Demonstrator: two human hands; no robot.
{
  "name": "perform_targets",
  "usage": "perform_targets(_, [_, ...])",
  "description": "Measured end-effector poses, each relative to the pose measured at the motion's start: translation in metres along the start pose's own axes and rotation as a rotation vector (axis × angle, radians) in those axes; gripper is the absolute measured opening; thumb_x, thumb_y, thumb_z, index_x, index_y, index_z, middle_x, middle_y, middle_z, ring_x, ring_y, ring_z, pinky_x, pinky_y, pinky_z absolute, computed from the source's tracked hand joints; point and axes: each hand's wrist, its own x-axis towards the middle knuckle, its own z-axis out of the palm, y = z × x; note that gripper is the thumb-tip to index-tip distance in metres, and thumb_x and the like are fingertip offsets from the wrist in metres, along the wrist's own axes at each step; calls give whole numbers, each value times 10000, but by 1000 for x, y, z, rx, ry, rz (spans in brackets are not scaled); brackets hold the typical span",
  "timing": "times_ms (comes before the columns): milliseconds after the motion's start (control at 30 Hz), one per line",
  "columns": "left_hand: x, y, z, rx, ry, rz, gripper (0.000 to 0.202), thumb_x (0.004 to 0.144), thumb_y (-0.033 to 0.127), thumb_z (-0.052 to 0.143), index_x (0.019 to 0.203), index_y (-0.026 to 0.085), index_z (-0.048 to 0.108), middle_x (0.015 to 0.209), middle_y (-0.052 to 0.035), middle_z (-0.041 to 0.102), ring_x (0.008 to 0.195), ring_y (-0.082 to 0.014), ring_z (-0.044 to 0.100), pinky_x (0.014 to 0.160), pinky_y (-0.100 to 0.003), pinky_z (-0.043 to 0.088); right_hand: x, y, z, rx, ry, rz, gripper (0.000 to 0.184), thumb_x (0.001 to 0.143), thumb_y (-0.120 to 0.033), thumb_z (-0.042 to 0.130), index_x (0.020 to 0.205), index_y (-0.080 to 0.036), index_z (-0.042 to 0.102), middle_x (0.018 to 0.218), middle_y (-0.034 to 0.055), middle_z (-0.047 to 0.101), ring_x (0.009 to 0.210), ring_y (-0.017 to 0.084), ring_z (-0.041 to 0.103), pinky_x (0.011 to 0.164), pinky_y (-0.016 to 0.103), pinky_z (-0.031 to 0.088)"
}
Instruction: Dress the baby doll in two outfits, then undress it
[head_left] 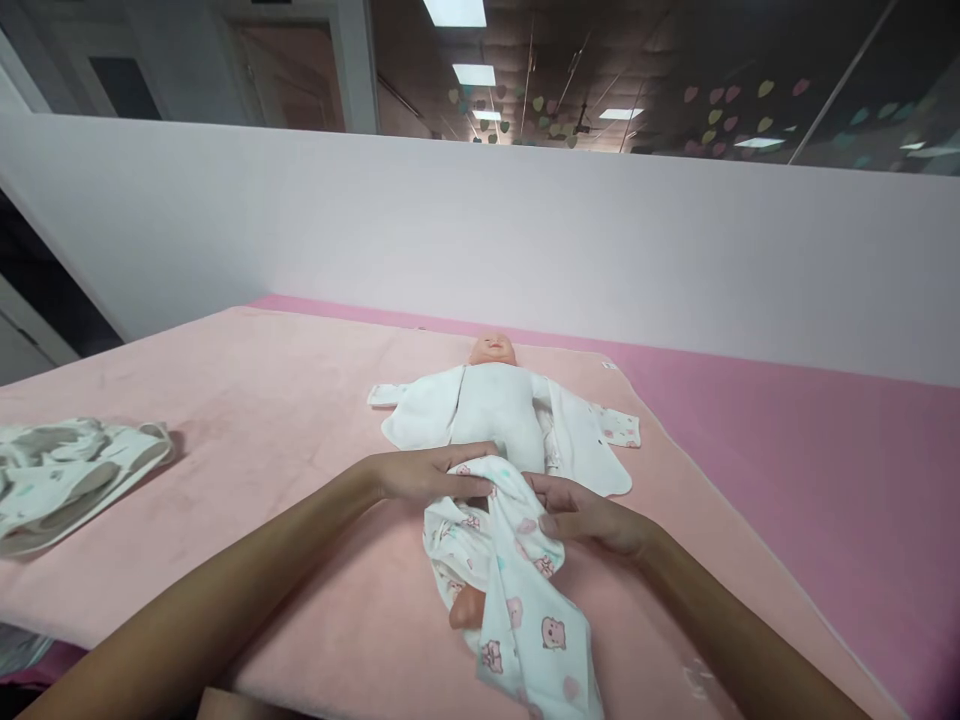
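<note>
Pale pink blanket (300, 400) under everything. Baby doll (493, 349) on its back on it, head at far end, white jacket (581, 440) spread open at both sides. Bear-print pants (551, 630) bunched around the doll's legs, nearest me. My forearms angle in from the lower corners. My left hand (435, 473), back up, grips the cloth between thumb and fingers; my right hand (596, 513) pinches the opposite edge, thumb nearer me. Doll's foot (466, 607) pokes out below.
</note>
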Motion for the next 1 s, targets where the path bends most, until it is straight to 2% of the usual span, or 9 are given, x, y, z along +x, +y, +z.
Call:
perform_targets(133, [-2, 5, 8, 18, 86, -8, 368, 986, 569, 663, 1118, 237, 574, 1018, -9, 569, 938, -159, 568, 788, -251, 466, 0, 1, -1, 46, 35, -53, 552, 896, -495, 791, 1343, -208, 642, 1208, 98, 720, 1123, 264, 677, 1001, 391, 487])
perform_targets(267, [-1, 11, 15, 100, 145, 22, 351, 1003, 565, 624, 1098, 229, 586, 1092, -30, 593, 1021, -192, 583, 854, -281, 486, -1, 2, -1, 52, 91, -61, 418, 931, -495, 755, 1218, -198, 689, 1123, 86, 729, 1069, 254, 673, 983, 390, 490])
perform_targets(433, [1, 11, 20, 130, 162, 65, 324, 1014, 531, 605, 1111, 223, 587, 1089, -31, 612, 1011, -195, 599, 866, -297, 499, 0, -2, 7, -41, 60, -93, 271, 942, -436, 774, 1081, -208, 730, 977, 29, 718, 948, 193, 670, 933, 330, 491])
perform_targets(533, [2, 10, 21, 169, 173, 96, 284, 1012, 490, 620, 1100, 221, 601, 1095, -31, 627, 1025, -194, 601, 884, -296, 497, 0, -4, 10, -124, 55, -86, 283, 953, -464, 761, 1024, -190, 760, 959, 35, 721, 941, 193, 667, 897, 308, 491])
perform_targets(700, [2, 10, 23, 179, 155, 110, 253, 1000, 448, 644, 1123, 227, 625, 1166, -39, 652, 1065, -199, 612, 916, -297, 499, 0, -5, 13, -162, 11, -3, 346, 997, -501, 701, 902, -172, 751, 879, 26, 715, 815, 162, 651, 797, 278, 487])
perform_targets(900, [1, 14, 25, 194, 155, 106, 257, 1004, 457, 636, 1113, 224, 627, 1163, -29, 661, 1065, -193, 609, 929, -294, 494, -3, -7, 15, -224, 6, -15, 335, 1001, -494, 702, 1105, -182, 763, 1036, 45, 753, 978, 193, 682, 888, 300, 499])
perform_targets(1000, [1, 14, 25, 210, 162, 106, 266, 1010, 469, 623, 1103, 220, 623, 1140, -32, 655, 1052, -196, 608, 912, -297, 497, -3, -9, 19, -271, 37, 0, 436, 966, -493, 753, 1289, -203, 708, 1090, 52, 754, 1000, 204, 687, 867, 309, 520])
